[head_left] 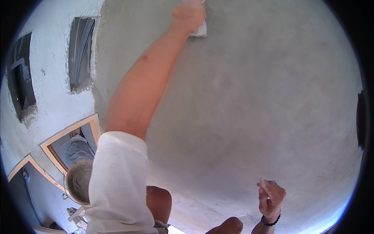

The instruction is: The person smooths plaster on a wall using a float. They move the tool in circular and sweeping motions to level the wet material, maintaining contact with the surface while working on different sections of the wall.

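At the top of the view, my left hand (189, 15) grips a plastering float (200, 31) and presses it to the wall. Only the lower corner of the float shows, pale and coated with plaster; the rest lies behind the hand or past the picture's edge. The wall (249, 97) is covered in damp-looking grey plaster, mottled darker in places. Low on the right, my right hand (272, 198) is in front of the wall, with dusty, curled fingers drawn together and a dark beaded bracelet at the wrist. Nothing shows in it.
A bucket (67, 182) of grey mortar stands lower left, beside my white sleeve (117, 183). Beyond it are a wood-framed opening (95, 126) and a second wooden frame (35, 163). Two rough-edged openings (81, 54) pierce the white wall. My bent knees (159, 202) show below.
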Available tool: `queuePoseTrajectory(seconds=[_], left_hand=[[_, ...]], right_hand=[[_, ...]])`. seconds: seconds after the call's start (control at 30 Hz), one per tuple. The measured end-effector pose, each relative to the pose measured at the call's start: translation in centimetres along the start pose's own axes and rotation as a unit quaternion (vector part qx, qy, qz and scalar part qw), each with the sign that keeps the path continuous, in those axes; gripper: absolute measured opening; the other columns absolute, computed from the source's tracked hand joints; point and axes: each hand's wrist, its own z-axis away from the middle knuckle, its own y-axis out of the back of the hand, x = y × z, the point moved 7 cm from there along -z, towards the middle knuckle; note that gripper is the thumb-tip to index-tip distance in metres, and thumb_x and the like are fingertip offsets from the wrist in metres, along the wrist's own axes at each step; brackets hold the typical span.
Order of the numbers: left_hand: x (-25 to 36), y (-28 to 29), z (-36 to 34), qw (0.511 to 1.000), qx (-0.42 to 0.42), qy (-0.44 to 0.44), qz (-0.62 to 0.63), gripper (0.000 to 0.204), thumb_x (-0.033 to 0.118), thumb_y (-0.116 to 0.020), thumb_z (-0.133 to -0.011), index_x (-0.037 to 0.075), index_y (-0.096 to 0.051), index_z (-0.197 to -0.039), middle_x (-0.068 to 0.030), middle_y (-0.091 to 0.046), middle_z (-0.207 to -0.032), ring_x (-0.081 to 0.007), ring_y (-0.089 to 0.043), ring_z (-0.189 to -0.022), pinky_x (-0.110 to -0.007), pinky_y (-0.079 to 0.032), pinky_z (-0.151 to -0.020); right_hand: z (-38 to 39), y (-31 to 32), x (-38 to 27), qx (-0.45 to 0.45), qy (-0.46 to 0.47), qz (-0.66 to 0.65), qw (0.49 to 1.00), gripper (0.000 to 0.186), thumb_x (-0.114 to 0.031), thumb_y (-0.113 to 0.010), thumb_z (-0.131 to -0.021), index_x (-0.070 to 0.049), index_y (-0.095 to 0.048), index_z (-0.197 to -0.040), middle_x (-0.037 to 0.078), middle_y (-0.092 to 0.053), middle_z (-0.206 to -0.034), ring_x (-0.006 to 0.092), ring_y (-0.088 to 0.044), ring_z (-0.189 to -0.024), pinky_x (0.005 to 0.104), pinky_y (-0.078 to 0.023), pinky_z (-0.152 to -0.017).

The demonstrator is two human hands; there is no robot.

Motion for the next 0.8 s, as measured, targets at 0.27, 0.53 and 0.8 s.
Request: queuePoseTrajectory(seconds=[0.27,0.53,0.8], left_hand=[[7.8,0.2,7.2,0.999,0.013,-0.017,0.036,0.041,0.027,-0.044,-0.098,0.027,-0.053,-0.138,-0.0219,-0.058,-0.121,-0.0413,-0.064,-0.097,-0.050,-0.054,-0.082],[4.5,-1.4,8.0,0.998,0.003,0.057,0.021,0.037,0.026,-0.048,-0.096,0.025,-0.057,-0.132,-0.0221,-0.053,-0.131,-0.0399,-0.066,-0.096,-0.049,-0.054,-0.083],[4.0,3.4,-1.0,0.985,0.157,-0.043,0.064,0.026,0.022,-0.051,-0.092,0.002,-0.068,-0.093,-0.0204,-0.068,-0.091,-0.0386,-0.065,-0.093,-0.050,-0.053,-0.078]], right_hand=[[1.8,2.3,0.9,0.040,-0.024,-0.013,0.999,0.029,-0.012,-0.056,-0.095,-0.010,-0.068,-0.121,0.010,-0.063,-0.062,0.0214,-0.065,-0.057,0.0283,-0.046,-0.052],[1.4,1.5,0.6,0.039,-0.022,-0.037,0.998,0.030,-0.009,-0.057,-0.094,-0.009,-0.068,-0.121,0.010,-0.064,-0.063,0.0215,-0.066,-0.058,0.0280,-0.046,-0.052],[0.6,-1.4,1.4,0.007,-0.008,-0.033,0.999,0.035,0.003,-0.059,-0.084,-0.003,-0.067,-0.117,0.013,-0.066,-0.069,0.0228,-0.065,-0.058,0.0287,-0.051,-0.055]])
